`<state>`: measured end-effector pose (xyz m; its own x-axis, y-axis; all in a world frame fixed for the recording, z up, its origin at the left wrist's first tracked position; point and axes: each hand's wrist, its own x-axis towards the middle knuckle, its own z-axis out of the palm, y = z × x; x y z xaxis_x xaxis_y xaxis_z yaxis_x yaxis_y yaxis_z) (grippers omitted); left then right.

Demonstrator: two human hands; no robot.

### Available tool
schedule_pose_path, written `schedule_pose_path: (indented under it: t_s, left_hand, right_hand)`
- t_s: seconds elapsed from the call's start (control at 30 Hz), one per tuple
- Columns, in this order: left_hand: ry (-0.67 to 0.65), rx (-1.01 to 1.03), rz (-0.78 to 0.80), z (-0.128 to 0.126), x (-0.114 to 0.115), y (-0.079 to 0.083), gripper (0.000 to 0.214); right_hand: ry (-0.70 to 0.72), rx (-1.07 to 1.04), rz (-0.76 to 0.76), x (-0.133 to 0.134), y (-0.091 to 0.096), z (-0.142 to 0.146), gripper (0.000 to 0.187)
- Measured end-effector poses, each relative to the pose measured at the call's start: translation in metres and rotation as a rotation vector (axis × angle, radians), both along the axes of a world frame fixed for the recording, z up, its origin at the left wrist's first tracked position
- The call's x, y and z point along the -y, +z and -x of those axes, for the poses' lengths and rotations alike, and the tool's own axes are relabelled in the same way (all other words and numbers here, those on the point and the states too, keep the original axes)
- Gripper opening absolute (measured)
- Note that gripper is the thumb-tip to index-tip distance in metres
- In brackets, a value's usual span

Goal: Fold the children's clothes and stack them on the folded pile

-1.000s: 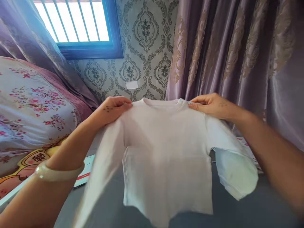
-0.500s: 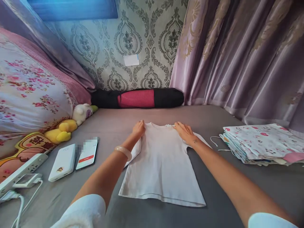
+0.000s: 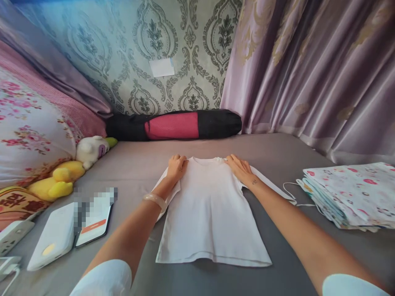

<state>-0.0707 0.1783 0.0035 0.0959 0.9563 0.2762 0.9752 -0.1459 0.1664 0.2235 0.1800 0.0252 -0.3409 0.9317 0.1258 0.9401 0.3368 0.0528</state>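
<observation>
A small white long-sleeved shirt (image 3: pixel 208 213) lies spread on the grey bed sheet (image 3: pixel 135 164), collar away from me and hem towards me. At its left shoulder, beside the neckline, my left hand (image 3: pixel 177 167) has its fingers closed on the fabric. My right hand (image 3: pixel 239 167) pinches the other shoulder near the collar. The sleeves reach out to both sides, partly covered by my forearms. A pale bangle (image 3: pixel 155 201) circles my left wrist. The fingertips of both hands are partly hidden.
To the right sits a stack of folded printed cloths (image 3: pixel 354 189) with white strings. On the left are a phone (image 3: pixel 97 230), a white power bank (image 3: pixel 54 238), a power strip (image 3: pixel 14 236) and plush toys (image 3: pixel 58 181). A black and red rolled bag (image 3: pixel 173 125) lies along the wall.
My left hand has shifted slightly left and its wrist has turned, with the left sleeve spread further out. The right sleeve also reaches further right. The camera view has moved a little.
</observation>
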Motion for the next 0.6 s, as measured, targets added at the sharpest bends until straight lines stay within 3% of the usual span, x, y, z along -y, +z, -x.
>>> schedule_pose_path:
  t_s: [0.2,0.37,0.5,0.6]
  left_hand:
    - [0.015,-0.119,-0.052,-0.007,-0.019,0.002,0.038]
    - [-0.028,-0.195,0.022,-0.013,-0.027,-0.005,0.037]
    - [0.113,-0.062,0.196,-0.011,-0.031,-0.001,0.037]
    - [0.231,0.127,0.346,0.004,-0.033,0.01,0.046]
  right_hand:
    - [0.007,0.014,-0.038,-0.023,-0.001,0.001,0.03]
    - [-0.013,0.021,-0.003,-0.028,-0.011,0.002,0.031]
    - [-0.045,-0.049,0.075,-0.03,-0.011,-0.002,0.029]
    - [-0.082,-0.152,0.134,-0.035,-0.008,-0.02,0.032]
